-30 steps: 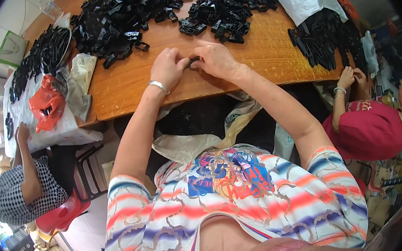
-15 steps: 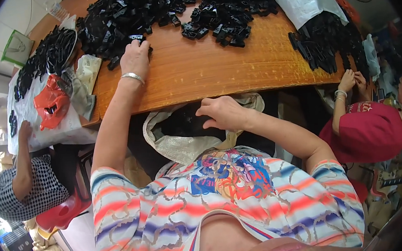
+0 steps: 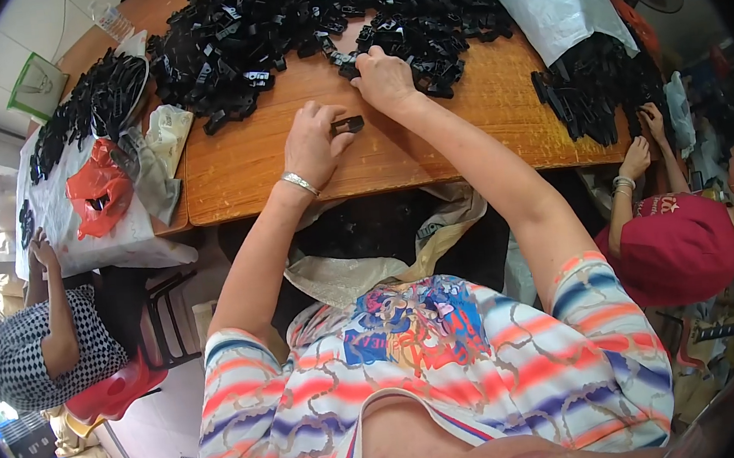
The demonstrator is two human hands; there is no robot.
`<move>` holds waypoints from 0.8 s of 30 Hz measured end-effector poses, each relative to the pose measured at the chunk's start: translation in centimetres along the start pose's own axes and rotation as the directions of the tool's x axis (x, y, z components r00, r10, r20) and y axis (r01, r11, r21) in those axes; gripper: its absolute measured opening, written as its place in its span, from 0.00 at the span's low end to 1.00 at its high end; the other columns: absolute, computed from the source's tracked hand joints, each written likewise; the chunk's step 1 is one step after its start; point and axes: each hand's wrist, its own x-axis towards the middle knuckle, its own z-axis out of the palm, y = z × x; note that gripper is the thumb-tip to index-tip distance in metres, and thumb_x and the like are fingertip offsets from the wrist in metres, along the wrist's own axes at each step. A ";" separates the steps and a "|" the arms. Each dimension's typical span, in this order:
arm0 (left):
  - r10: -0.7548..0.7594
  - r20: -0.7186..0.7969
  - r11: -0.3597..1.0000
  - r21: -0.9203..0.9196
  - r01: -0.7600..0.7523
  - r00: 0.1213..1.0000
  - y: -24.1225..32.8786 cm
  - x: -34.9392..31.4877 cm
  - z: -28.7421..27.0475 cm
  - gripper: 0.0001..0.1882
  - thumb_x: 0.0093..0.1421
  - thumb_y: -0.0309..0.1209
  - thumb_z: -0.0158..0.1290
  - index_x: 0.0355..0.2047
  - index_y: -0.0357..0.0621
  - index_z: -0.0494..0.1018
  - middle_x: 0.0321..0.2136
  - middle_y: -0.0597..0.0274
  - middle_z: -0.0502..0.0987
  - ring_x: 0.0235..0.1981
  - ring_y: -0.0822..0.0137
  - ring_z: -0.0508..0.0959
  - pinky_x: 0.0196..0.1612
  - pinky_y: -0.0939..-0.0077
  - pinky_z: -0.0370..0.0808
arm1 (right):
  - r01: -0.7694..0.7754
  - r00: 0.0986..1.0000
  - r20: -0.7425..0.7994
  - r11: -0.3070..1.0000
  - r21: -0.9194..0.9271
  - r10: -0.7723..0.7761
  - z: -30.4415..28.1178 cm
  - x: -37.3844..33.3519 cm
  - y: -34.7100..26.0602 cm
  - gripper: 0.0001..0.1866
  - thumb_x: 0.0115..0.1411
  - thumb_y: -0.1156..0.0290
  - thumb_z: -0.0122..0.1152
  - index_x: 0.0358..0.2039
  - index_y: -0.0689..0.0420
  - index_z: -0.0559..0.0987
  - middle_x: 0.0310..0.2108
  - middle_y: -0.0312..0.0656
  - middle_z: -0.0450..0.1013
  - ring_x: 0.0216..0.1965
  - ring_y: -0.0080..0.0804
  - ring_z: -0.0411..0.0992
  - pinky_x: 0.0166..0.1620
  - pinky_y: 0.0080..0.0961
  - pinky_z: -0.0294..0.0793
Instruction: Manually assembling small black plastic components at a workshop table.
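Observation:
My left hand (image 3: 312, 148) is over the table, its thumb and fingers closed on a small black plastic piece (image 3: 349, 125). Farther off and to the right, my right hand (image 3: 385, 81) touches the near left edge of a smaller heap of black plastic pieces (image 3: 422, 51). Its fingers are curled together, and whatever is between them is hidden. A big pile of similar black pieces (image 3: 228, 60) spreads across the back of the table. Below the table edge, in front of my body, a pale sack (image 3: 336, 272) lies with its mouth open and dark contents inside.
A white and green bag (image 3: 554, 8) spills black parts (image 3: 581, 95) on the right, where a person in a red top (image 3: 677, 245) works. On the left are a red plastic bag (image 3: 100, 187), more black parts (image 3: 90, 106) and another person in a checked top (image 3: 48, 338).
My left hand has come away from the big pile, toward me and rightward, with a black plastic piece. My right hand has moved from above the sack up to the smaller heap.

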 end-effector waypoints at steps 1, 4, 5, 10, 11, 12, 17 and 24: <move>-0.007 0.002 1.000 0.000 0.007 1.000 -0.4 -0.2 -0.1 0.15 0.49 0.29 0.64 0.38 0.41 0.76 0.34 0.55 0.74 0.40 0.55 0.74 0.45 0.64 0.72 | 0.014 1.000 0.003 1.000 0.017 -0.014 0.0 0.0 0.1 0.16 0.53 0.62 0.68 0.37 0.59 0.79 0.40 0.49 0.73 0.40 0.49 0.77 0.43 0.39 0.78; -0.042 0.006 0.997 0.059 0.041 0.999 -1.5 -0.4 -0.4 0.14 0.49 0.30 0.64 0.36 0.40 0.77 0.32 0.56 0.73 0.39 0.54 0.73 0.44 0.65 0.72 | 0.029 0.999 0.022 0.993 0.110 -0.032 -0.8 -0.7 0.2 0.15 0.53 0.62 0.68 0.37 0.58 0.79 0.39 0.48 0.73 0.40 0.48 0.76 0.43 0.39 0.77; -0.050 0.010 0.997 0.060 0.049 0.999 -1.8 -0.5 -0.3 0.14 0.49 0.30 0.64 0.36 0.40 0.77 0.32 0.56 0.73 0.39 0.54 0.73 0.44 0.65 0.72 | 0.057 0.998 0.016 0.981 0.186 -0.061 -1.1 -1.2 0.1 0.15 0.53 0.63 0.68 0.36 0.58 0.80 0.38 0.47 0.74 0.40 0.47 0.76 0.42 0.39 0.76; -0.117 0.049 0.991 0.075 0.113 0.992 -1.5 -0.1 -0.2 0.14 0.49 0.32 0.64 0.35 0.41 0.77 0.32 0.57 0.73 0.38 0.54 0.73 0.43 0.64 0.71 | 0.247 0.965 0.010 0.917 0.312 -0.263 -2.4 -4.6 -0.9 0.10 0.49 0.71 0.68 0.32 0.58 0.78 0.33 0.44 0.74 0.36 0.45 0.76 0.39 0.37 0.75; -0.117 0.049 0.991 0.073 0.113 0.992 -1.5 0.1 -0.2 0.14 0.49 0.32 0.64 0.35 0.41 0.77 0.32 0.57 0.73 0.38 0.54 0.73 0.43 0.64 0.71 | 0.247 0.965 0.011 0.918 0.311 -0.263 -2.4 -4.6 -0.9 0.10 0.49 0.71 0.68 0.32 0.58 0.78 0.33 0.44 0.74 0.36 0.45 0.76 0.39 0.37 0.75; -0.119 0.052 0.991 0.066 0.115 0.992 -1.5 0.2 -0.2 0.14 0.49 0.32 0.64 0.35 0.41 0.77 0.32 0.57 0.73 0.38 0.54 0.73 0.43 0.64 0.71 | 0.269 0.957 0.027 0.914 0.304 -0.290 -2.4 -4.7 -0.9 0.10 0.49 0.71 0.68 0.31 0.58 0.78 0.33 0.44 0.74 0.36 0.46 0.75 0.39 0.38 0.75; -0.077 0.031 0.996 0.054 0.075 0.997 -1.6 0.3 -0.1 0.14 0.48 0.32 0.64 0.34 0.42 0.77 0.31 0.57 0.73 0.38 0.54 0.73 0.42 0.64 0.71 | 0.315 0.939 0.057 0.916 0.249 -0.339 -2.8 -4.5 -0.7 0.09 0.49 0.73 0.68 0.31 0.59 0.79 0.34 0.47 0.73 0.37 0.50 0.75 0.40 0.41 0.75; -0.326 0.166 0.940 -0.051 0.338 0.931 -1.8 1.4 -1.3 0.15 0.58 0.42 0.58 0.30 0.41 0.79 0.31 0.54 0.78 0.33 0.54 0.78 0.38 0.62 0.74 | 0.362 0.904 0.146 0.901 0.239 -0.402 -2.8 -4.3 -1.3 0.10 0.48 0.69 0.69 0.30 0.59 0.81 0.36 0.50 0.75 0.38 0.52 0.75 0.42 0.42 0.74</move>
